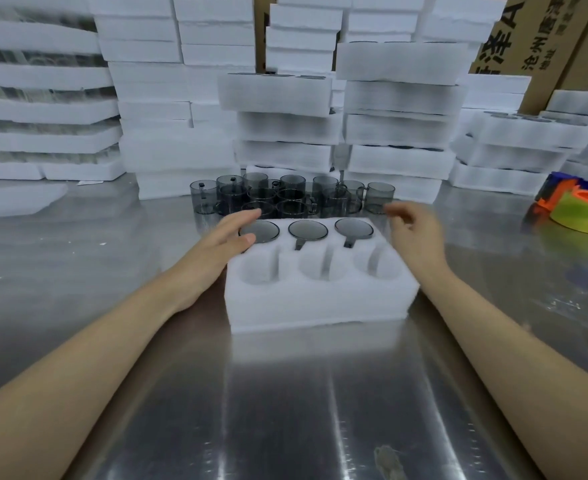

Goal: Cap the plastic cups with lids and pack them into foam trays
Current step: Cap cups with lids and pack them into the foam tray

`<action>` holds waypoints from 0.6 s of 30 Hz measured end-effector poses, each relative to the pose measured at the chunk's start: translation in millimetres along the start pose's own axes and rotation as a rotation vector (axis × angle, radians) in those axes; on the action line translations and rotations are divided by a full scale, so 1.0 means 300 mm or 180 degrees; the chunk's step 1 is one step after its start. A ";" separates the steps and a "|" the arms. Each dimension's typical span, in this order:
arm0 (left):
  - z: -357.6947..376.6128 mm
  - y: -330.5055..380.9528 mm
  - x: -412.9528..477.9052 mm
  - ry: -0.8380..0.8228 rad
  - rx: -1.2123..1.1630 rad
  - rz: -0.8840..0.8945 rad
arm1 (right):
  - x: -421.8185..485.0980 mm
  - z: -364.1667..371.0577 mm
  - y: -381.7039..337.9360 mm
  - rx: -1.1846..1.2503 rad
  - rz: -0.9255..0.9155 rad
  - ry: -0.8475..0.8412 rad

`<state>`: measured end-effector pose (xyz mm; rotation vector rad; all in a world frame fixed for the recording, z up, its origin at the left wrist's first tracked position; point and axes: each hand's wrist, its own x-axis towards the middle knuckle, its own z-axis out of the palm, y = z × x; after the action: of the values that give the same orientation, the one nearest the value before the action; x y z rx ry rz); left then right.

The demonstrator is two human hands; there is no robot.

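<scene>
Foam tray [320, 306] stood on metal table [285, 410]. Far row held three capped cups [308, 230]; near row pockets were bare.
Left hand [226, 242]: fingers straight, over tray's far left corner.
Right hand [415, 237]: beside far right corner, blurred, fingers loosely bent, gripping nothing.
Loose cups [285, 199] clustered just behind tray.

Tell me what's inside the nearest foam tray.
In the foam tray, three lidded grey cups fill the far row; three near pockets are empty. The left hand partly covers the leftmost cup.
</scene>
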<state>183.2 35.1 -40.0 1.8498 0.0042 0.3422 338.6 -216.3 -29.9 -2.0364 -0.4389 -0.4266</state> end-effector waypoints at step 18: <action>-0.023 0.049 0.026 -0.0365 0.1607 0.0142 | 0.224 0.110 0.148 -0.1651 -0.0314 -0.0201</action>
<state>186.5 38.5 -22.6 2.3707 -0.0321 0.2811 422.2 -199.1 -47.1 -2.5413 -0.5066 -0.5829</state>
